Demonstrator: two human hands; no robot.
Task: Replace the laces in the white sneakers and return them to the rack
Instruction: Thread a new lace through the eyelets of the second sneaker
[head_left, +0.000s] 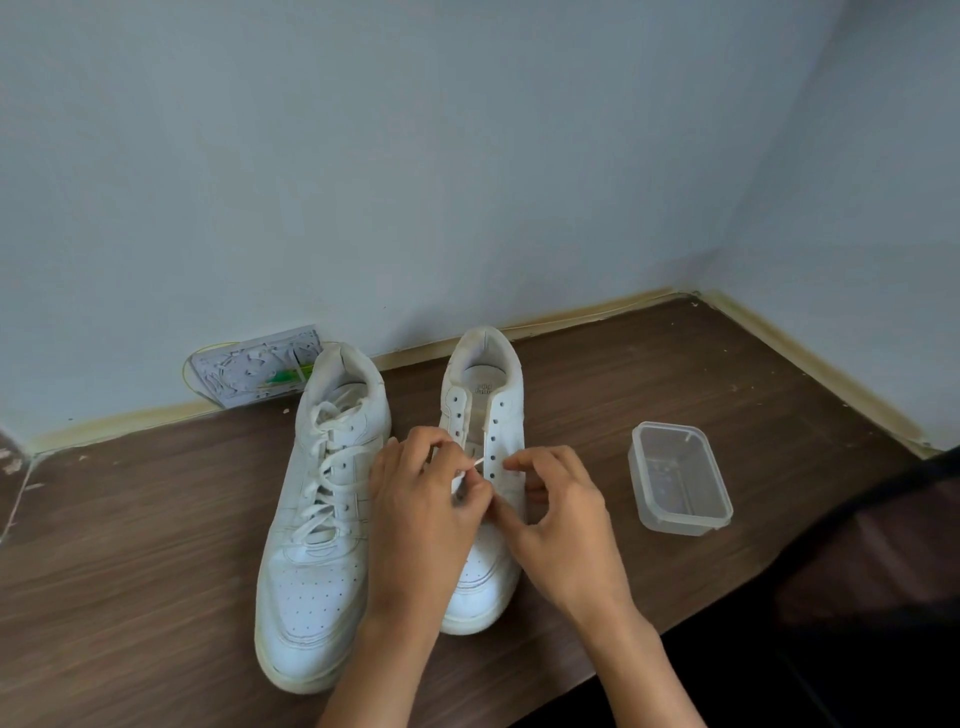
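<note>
Two white sneakers stand side by side on a brown wooden table (156, 519), toes toward me. The left sneaker (317, 519) is laced up to its top eyelets. The right sneaker (485, 395) has bare upper eyelets, and my hands cover its lower half. My left hand (423, 509) pinches the tip of a white lace (475, 462) over the middle eyelets. My right hand (563, 514) grips the right eyelet flap beside that tip, fingers curled on the sneaker's side.
A clear lidless plastic tub (680, 478) sits on the table right of the sneakers. A wall socket plate (254, 371) is behind the left sneaker. Walls meet in a corner at the back right. The table's front edge runs diagonally at the lower right.
</note>
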